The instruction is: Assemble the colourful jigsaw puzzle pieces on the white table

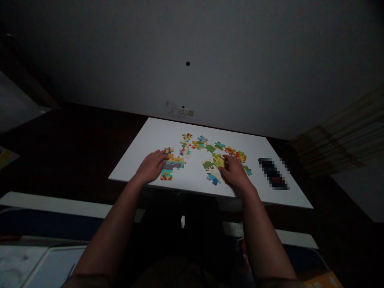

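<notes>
The right hand curves over a yellow-green cardboard jigsaw piece, gripping it between thumb and fingers. The left hand lies open, its fingertips touching a multicoloured strip of joined cardboard jigsaw pieces, whose long axis runs straight away from the person. Loose, brightly printed pieces curve in an arc beyond them on a smooth white rectangular table. A pixelated dark strip lies slantwise at the right, and a small cream plate sits on the grey wall behind.

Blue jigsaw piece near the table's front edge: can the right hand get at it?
Likely yes: the right hand sits beside the blue jigsaw piece, nothing between them, though its fingers are on a yellow piece.
</notes>
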The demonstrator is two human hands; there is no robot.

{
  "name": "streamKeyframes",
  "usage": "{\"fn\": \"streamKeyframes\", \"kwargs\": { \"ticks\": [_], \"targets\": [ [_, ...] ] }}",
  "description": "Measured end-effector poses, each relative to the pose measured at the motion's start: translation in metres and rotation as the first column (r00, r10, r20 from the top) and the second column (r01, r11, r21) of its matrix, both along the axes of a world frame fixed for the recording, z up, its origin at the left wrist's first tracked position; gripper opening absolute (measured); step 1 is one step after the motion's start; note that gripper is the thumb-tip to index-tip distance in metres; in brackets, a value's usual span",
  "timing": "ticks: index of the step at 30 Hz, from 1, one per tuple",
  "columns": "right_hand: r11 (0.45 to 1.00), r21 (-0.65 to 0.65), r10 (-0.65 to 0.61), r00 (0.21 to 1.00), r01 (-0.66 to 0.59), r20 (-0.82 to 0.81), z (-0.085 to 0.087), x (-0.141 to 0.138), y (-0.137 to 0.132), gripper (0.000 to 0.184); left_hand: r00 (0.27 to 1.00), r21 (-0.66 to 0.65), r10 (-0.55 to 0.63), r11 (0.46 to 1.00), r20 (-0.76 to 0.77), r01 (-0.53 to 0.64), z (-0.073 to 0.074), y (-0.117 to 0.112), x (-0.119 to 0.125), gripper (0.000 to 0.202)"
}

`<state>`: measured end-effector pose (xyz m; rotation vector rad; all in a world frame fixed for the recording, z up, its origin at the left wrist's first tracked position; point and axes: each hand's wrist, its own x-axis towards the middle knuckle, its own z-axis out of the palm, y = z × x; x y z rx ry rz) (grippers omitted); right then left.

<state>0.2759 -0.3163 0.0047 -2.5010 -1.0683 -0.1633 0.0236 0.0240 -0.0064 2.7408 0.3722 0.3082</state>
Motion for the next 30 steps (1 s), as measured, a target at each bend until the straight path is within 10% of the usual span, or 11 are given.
{"fn": "streamKeyframes", "kwargs": {
  "ticks": [10,17,30],
  "targets": [
    [0.861,0.469,0.128,0.808,0.197,-0.575,0.023,-0.069,0.038,0.055,1.000,-0.021,-0.005,1.000,0.006,0.005,0.001,-0.001,-0.001,0.041],
    [0.975,0.223,0.073,0.925,0.013,-0.372,0.009,-0.115,0.084,0.029,1.000,-0.017,-0.005,1.000,0.023,0.005,0.000,-0.001,-0.002,0.040],
    [0.996,0.054,-0.060,0.960,0.078,-0.272,0.006,-0.128,0.096,0.018,1.000,-0.018,-0.008,1.000,0.026,0.008,-0.003,-0.001,-0.003,0.039]
  ]
}}
